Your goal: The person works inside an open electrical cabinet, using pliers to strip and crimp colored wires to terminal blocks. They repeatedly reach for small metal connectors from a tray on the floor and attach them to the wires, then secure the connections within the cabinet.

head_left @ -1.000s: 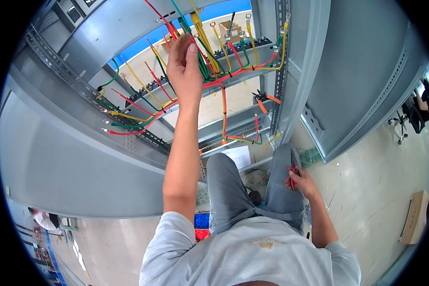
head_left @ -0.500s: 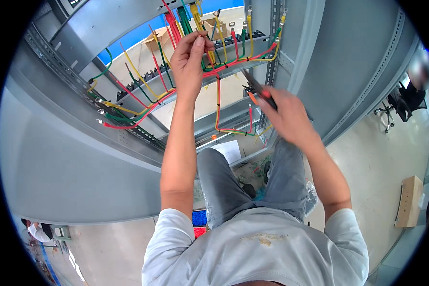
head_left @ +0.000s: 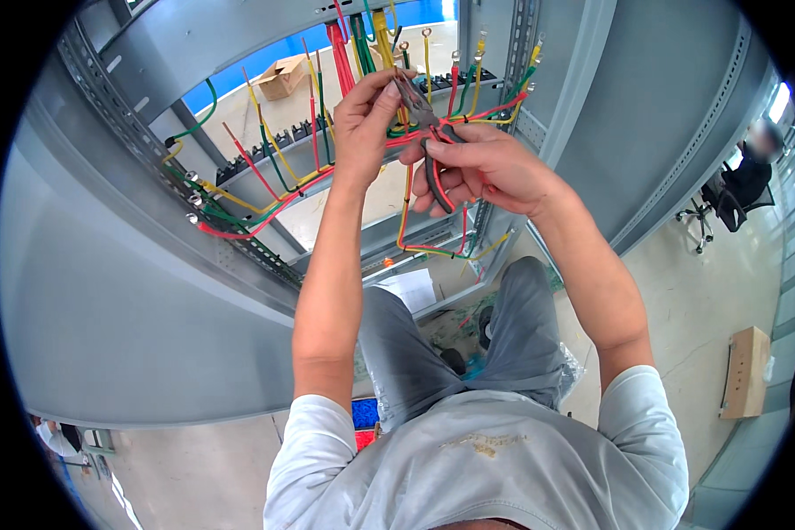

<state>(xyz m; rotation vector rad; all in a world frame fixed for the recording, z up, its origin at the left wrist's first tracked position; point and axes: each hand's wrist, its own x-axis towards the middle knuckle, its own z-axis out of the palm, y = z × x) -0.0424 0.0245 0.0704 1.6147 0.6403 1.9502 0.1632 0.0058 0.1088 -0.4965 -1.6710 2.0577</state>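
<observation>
My left hand [head_left: 367, 128] pinches the upright end of a wire between thumb and fingers; its colour is mostly hidden there. In my right hand [head_left: 503, 168] is a pair of pliers [head_left: 424, 113] with red and black handles, which stand spread apart. Its jaws point up and left and lie at the wire end, against my left fingertips. Whether they bite on the wire I cannot tell. Around both hands rise red, yellow and green wires, tied into a harness [head_left: 305, 181]. On the right, several wires [head_left: 455, 79] carry metal lugs; those on the left end in bare copper tips.
A grey metal cabinet frame surrounds the wires, with perforated uprights [head_left: 519, 53] and a row of black terminal parts [head_left: 278, 141] behind. A cardboard box [head_left: 283, 78] lies beyond. White paper [head_left: 411, 290] rests low in the frame. At right are a seated person [head_left: 751, 172] and a wooden block [head_left: 745, 371].
My right hand has moved up and left, bringing the pliers to the wire end at my left fingertips. My left hand has shifted slightly right in the picture, still pinching.
</observation>
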